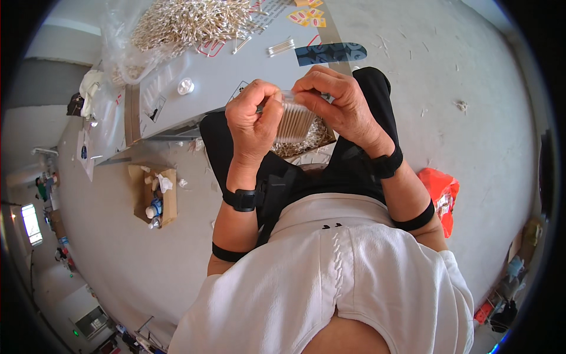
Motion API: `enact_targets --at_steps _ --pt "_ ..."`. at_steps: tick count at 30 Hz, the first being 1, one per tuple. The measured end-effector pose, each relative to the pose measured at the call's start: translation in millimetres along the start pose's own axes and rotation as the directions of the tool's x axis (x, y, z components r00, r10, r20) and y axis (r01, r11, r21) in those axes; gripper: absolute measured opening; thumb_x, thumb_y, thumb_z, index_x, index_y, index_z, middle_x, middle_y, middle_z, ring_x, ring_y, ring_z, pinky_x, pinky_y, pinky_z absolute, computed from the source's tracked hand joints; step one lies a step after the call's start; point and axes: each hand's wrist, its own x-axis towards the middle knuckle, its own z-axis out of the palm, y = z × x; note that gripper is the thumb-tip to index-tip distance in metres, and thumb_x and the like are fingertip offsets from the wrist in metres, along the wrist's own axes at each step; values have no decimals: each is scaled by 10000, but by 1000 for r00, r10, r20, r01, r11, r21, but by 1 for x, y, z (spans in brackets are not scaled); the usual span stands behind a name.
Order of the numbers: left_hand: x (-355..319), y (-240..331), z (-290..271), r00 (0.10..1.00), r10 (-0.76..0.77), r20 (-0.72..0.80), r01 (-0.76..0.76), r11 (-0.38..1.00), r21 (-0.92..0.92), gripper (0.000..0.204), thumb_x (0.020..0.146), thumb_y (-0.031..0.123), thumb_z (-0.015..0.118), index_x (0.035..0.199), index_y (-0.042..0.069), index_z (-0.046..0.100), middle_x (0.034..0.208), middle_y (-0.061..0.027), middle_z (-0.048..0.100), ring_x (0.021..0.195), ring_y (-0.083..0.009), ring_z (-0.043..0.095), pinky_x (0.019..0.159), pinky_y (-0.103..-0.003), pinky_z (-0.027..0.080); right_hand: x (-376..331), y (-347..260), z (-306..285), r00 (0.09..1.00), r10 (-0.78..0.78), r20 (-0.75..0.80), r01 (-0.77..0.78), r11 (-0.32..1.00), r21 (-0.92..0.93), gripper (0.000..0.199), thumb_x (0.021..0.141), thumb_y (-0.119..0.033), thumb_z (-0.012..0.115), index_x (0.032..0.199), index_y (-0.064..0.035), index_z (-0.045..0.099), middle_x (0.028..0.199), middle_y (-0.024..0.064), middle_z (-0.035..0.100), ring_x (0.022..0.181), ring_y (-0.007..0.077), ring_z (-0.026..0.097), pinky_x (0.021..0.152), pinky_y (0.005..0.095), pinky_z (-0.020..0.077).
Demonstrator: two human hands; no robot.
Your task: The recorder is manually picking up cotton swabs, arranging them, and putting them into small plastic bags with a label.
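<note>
As left hand (254,115) and right hand (342,105) are pinching a packet (288,97), swabs (296,123) are filling it. A loose heap (191,25) is remaining upper left.

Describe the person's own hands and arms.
The left hand and right hand are ungloved. Each wrist wears a black band with a blocky dark piece: left wristband, right wristband. Plainer black bands circle both arms higher up: left upper band, right upper band. The forearms are sleeveless.
</note>
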Motion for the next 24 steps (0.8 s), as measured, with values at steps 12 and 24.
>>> enact_targets --at_steps 12,24 --pt "10 28 -4 972 200 121 -217 964 155 152 696 -91 593 794 19 558 707 -54 552 596 -150 554 533 -259 450 -2 -17 -1 1000 -6 -18 6 1000 -1 76 800 -56 645 837 -13 595 757 91 559 666 252 558 607 316 455" --pt "12 33 -9 960 267 79 -278 902 329 169 657 -103 569 760 25 529 669 -78 505 518 -210 491 476 -300 415 -1 -18 2 998 -54 -37 52 998 -31 79 771 -47 640 803 -17 573 743 104 558 669 297 552 600 342 450"
